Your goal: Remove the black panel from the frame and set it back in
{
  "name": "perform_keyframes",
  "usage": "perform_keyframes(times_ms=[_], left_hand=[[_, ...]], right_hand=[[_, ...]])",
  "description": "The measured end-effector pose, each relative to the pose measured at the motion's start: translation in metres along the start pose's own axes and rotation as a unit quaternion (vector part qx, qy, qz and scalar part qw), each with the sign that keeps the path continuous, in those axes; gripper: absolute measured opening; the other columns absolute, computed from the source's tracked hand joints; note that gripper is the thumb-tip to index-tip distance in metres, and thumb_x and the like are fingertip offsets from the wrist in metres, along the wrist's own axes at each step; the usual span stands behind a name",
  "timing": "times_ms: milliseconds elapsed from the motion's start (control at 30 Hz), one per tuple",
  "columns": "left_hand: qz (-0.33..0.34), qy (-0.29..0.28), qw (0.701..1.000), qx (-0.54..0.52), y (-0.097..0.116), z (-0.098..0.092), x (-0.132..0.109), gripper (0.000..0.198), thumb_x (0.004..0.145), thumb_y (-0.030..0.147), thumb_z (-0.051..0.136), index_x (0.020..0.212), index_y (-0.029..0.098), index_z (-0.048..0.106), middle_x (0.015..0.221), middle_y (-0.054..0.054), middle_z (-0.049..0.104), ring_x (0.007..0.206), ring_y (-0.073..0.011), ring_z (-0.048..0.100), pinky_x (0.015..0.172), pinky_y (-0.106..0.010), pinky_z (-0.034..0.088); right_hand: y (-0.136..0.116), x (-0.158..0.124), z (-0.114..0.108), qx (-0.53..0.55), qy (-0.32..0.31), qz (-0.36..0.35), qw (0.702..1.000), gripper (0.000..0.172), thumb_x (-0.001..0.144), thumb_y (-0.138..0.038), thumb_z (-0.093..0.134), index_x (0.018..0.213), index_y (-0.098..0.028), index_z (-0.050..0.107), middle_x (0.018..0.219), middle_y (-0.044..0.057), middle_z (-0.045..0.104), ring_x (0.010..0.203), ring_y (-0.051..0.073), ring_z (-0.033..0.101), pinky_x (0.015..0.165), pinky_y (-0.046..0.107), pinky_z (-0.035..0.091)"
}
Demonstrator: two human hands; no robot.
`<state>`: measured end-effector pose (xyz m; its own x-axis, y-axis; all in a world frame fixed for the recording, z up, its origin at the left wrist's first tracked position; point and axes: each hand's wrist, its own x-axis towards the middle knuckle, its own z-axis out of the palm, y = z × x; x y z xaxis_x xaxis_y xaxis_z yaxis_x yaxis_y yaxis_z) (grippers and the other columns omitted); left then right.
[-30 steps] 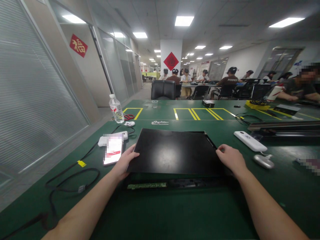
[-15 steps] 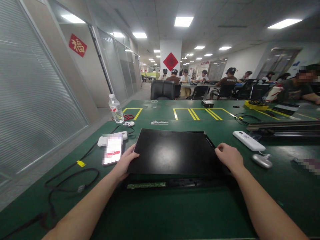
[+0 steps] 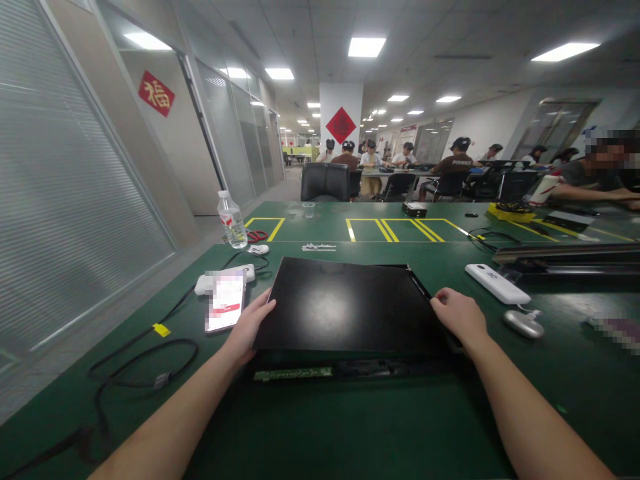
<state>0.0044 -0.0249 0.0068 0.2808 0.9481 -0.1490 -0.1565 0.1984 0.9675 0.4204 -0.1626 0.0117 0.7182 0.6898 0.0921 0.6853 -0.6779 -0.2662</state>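
A flat black screen panel (image 3: 345,307) with a shiny face lies slightly askew over a black frame (image 3: 390,365). Along the frame's near side shows a green circuit board strip (image 3: 293,374). My left hand (image 3: 254,320) grips the panel's left edge, thumb on top and the other fingers underneath, out of sight. At the right edge my right hand (image 3: 457,312) is closed in a pinch; whether it also holds the frame's rim there is hidden. The frame's far right corner shows past the panel.
Left of the panel are a lit phone (image 3: 227,303), a black cable (image 3: 145,347) and a water bottle (image 3: 232,220). To the right lie a white power bank (image 3: 497,283), a silver oval device (image 3: 523,324) and long dark bars (image 3: 570,260). Red-handled scissors (image 3: 257,236) lie farther back.
Both hands keep their hold and the panel stays nearly in place. My left thumb has shifted slightly toward the panel's edge. The view has tilted very slightly.
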Motion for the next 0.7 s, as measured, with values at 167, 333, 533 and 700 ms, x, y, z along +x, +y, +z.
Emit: perform_keyframes(times_ms=[167, 333, 533, 700], left_hand=[[0.041, -0.017, 0.998, 0.052, -0.003, -0.008, 0.004, 0.067, 0.077, 0.043, 0.078, 0.139, 0.021, 0.064, 0.126, -0.012, 0.073, 0.114, -0.0341, 0.069, 0.098, -0.044, 0.055], [0.127, 0.021, 0.966, 0.225, -0.009, -0.023, 0.018, 0.062, 0.074, 0.049, 0.075, 0.128, 0.019, 0.070, 0.147, -0.015, 0.058, 0.140, -0.0384, 0.048, 0.116, -0.051, 0.039], [0.136, 0.013, 0.913, 0.383, -0.014, -0.029, 0.024, 0.056, 0.075, 0.048, 0.065, 0.121, 0.017, 0.073, 0.154, -0.016, 0.049, 0.144, -0.0391, 0.043, 0.120, -0.052, 0.034], [0.129, 0.019, 0.897, 0.423, -0.015, -0.024, 0.022, 0.051, 0.073, 0.044, 0.064, 0.115, 0.018, 0.074, 0.155, -0.016, 0.048, 0.145, -0.0384, 0.041, 0.121, -0.051, 0.032]], right_hand=[[0.002, 0.002, 0.002, 0.011, 0.006, 0.000, 1.000, 0.031, 0.087, -0.039, 0.050, 0.099, -0.023, 0.075, 0.089, 0.010, 0.074, 0.085, 0.026, 0.069, 0.066, 0.031, 0.045], [0.004, 0.004, 0.004, 0.015, 0.009, -0.006, 1.000, 0.033, 0.088, -0.038, 0.048, 0.100, -0.023, 0.075, 0.090, 0.010, 0.074, 0.087, 0.026, 0.069, 0.070, 0.032, 0.046], [0.006, 0.005, 0.005, 0.019, 0.002, 0.000, 1.000, 0.033, 0.087, -0.040, 0.048, 0.100, -0.024, 0.074, 0.094, 0.010, 0.074, 0.086, 0.027, 0.068, 0.067, 0.033, 0.045], [0.006, 0.005, 0.006, 0.030, 0.012, 0.000, 0.999, 0.032, 0.084, -0.039, 0.050, 0.097, -0.023, 0.075, 0.091, 0.011, 0.074, 0.080, 0.026, 0.067, 0.064, 0.033, 0.044]])
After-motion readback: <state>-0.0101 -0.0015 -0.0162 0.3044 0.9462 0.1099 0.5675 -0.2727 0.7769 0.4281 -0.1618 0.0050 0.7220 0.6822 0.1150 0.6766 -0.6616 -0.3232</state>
